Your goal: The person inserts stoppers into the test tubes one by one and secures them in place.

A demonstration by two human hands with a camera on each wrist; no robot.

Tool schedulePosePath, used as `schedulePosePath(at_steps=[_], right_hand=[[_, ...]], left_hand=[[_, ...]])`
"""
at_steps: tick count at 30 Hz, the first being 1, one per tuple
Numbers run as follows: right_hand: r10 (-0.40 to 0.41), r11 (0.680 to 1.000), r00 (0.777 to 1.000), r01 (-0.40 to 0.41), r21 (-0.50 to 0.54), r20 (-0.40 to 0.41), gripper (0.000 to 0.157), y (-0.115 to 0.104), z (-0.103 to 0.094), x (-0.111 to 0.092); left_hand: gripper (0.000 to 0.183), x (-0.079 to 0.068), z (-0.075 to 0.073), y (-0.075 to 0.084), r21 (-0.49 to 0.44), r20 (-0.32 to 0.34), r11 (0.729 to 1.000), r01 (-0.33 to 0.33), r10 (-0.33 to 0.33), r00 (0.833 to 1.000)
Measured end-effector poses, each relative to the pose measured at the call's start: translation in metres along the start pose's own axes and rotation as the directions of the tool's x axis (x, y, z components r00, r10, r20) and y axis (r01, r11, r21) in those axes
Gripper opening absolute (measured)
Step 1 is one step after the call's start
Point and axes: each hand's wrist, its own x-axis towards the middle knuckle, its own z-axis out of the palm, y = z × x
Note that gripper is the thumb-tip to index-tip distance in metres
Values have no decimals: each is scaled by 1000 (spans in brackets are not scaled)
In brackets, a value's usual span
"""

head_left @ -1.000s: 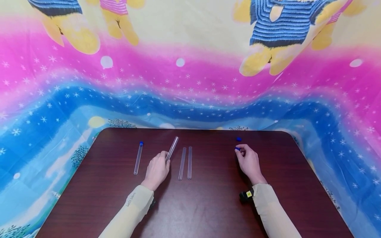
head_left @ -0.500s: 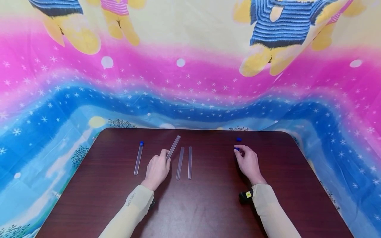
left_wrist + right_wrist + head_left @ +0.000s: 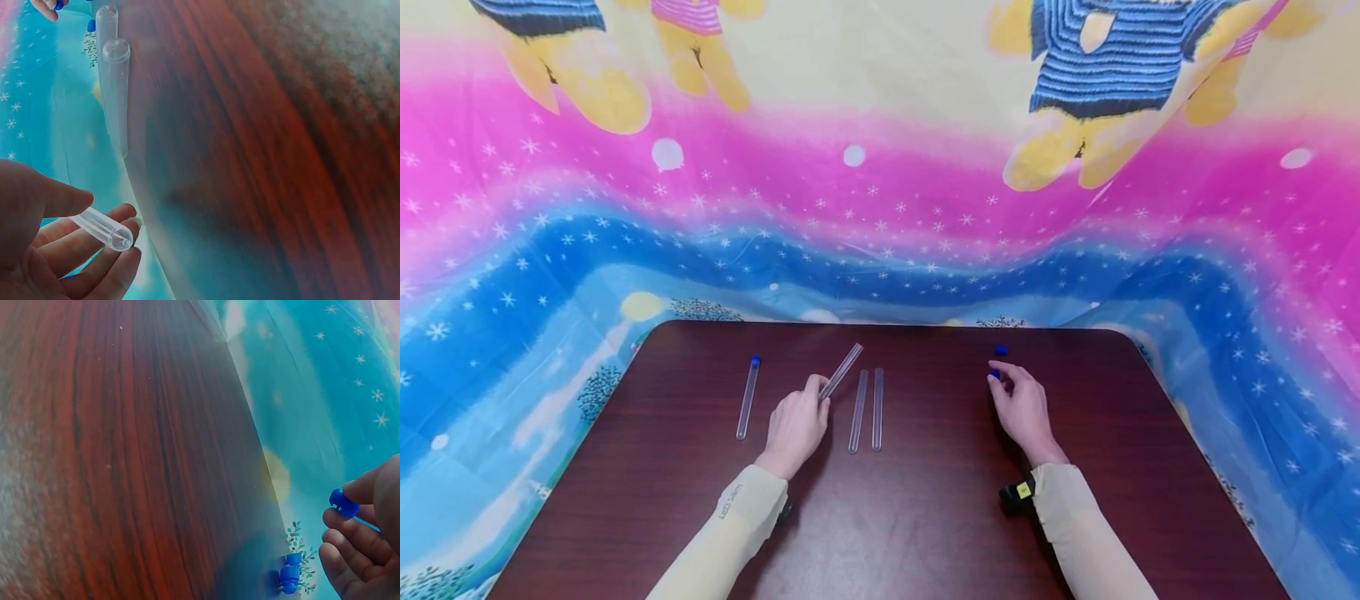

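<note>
My left hand [image 3: 795, 427] grips a clear uncapped test tube [image 3: 844, 368], which slants up to the right. In the left wrist view, the thumb presses the tube [image 3: 107, 230] against the fingers, its rounded end toward the camera. Two more clear tubes lie side by side to the right of this hand, a left one [image 3: 857, 412] and a right one [image 3: 877, 410]. Between thumb and index finger, my right hand [image 3: 1024, 412] pinches a blue cap [image 3: 344, 503]. Loose blue caps [image 3: 289, 575] sit on the table just beyond that hand.
A test tube with a blue cap [image 3: 748, 398] lies on the table left of my left hand. The dark wooden table [image 3: 925, 508] has rounded far corners. Behind it hangs a printed cloth [image 3: 880, 250], close to the far edge.
The tube in my left hand has tilted further to the right. My right hand has shifted very slightly left with the cap. The left tube on the table has rocked slightly.
</note>
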Motion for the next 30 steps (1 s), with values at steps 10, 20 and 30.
schedulePosePath(at_steps=[10,20,30], right_hand=[[-16,1000,1000,16,-8,-5,31,-3,0,1],[-25,999,999,26,41,-32,32,-6,0,1],[-24,999,998,26,43,-64,29,-11,1,4]], left_hand=[[25,0,0,0,-37,19,999,-22,23,1000],[33,1,0,4,-51,25,998,-36,37,999],[30,3,2,5,-42,39,998,-37,39,998]])
